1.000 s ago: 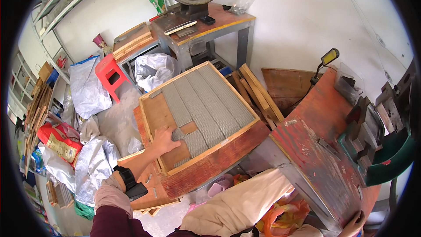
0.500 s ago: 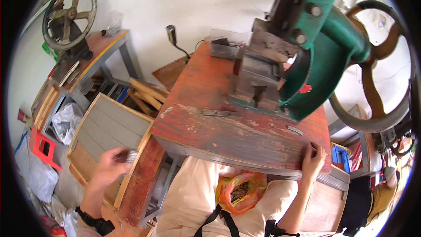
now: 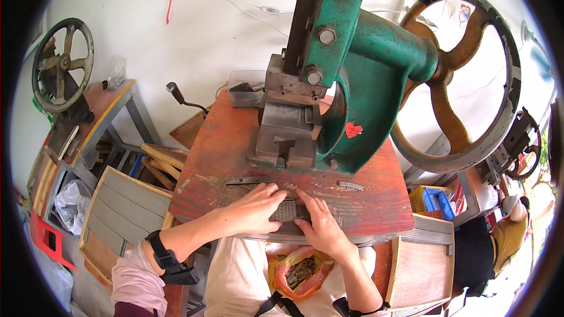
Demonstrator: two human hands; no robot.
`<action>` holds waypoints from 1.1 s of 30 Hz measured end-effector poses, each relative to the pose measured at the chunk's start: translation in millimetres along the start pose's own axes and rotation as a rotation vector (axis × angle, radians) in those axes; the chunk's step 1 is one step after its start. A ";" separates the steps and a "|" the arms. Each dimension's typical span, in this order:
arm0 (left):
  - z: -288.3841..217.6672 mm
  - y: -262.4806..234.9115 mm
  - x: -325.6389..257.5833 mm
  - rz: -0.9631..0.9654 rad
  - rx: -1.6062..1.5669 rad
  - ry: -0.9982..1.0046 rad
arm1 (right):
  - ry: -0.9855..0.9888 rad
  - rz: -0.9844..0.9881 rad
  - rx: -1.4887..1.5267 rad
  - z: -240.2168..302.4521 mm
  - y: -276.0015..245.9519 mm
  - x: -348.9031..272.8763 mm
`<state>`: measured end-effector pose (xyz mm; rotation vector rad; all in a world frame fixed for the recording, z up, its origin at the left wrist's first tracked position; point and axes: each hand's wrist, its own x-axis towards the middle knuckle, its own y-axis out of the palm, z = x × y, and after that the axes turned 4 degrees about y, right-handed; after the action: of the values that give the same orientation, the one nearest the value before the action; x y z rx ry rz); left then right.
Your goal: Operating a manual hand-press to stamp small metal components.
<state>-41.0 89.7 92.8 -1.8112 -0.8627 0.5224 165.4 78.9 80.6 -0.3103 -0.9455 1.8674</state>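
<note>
On red bench (image 3: pixel 235 141), metal stack (image 3: pixel 286 211) lengthwise left-right

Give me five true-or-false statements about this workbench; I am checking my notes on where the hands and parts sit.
1. Both hands rest on a small stack of grey metal strips at the near edge of the red bench. True: left hand, right hand.
2. The green press stands on the floor. False: it stands on the bench.
3. A black band sits on the left wrist. True.
4. The orange bag lies on top of the bench. False: it hangs below the bench edge, at the person's lap.
5. A loose metal strip lies right of the hands. True.
</note>
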 end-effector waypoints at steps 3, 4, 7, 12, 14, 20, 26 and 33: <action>2.7 5.2 -5.6 -0.119 -0.117 0.013 | 0.042 -0.063 0.055 -3.3 10.8 -0.1; 2.4 6.9 -6.0 -0.107 -0.125 0.001 | 0.085 -0.133 0.496 -1.9 16.9 1.8; -1.7 11.3 -5.0 -0.118 -0.143 -0.033 | 0.175 -0.298 1.133 4.4 34.7 11.0; -3.4 12.1 -3.3 -0.158 -0.165 -0.083 | 0.221 -0.291 1.695 3.5 44.8 18.5; -2.8 12.6 -4.4 -0.177 -0.164 -0.065 | 0.212 -0.452 1.704 -0.4 45.4 17.7; -2.7 14.7 -5.9 -0.224 -0.145 -0.060 | 0.170 -0.284 1.761 0.4 49.4 20.8; -4.2 12.5 -9.0 -0.220 -0.162 -0.064 | 0.143 -0.093 0.666 3.2 15.9 8.7; -12.9 7.5 -26.9 -0.277 -0.182 -0.085 | -0.142 0.014 0.040 -3.5 5.8 13.9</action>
<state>-47.2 59.8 89.9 -1.8033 -1.2313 0.3536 156.8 91.3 76.6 -0.1622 -1.0013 1.9388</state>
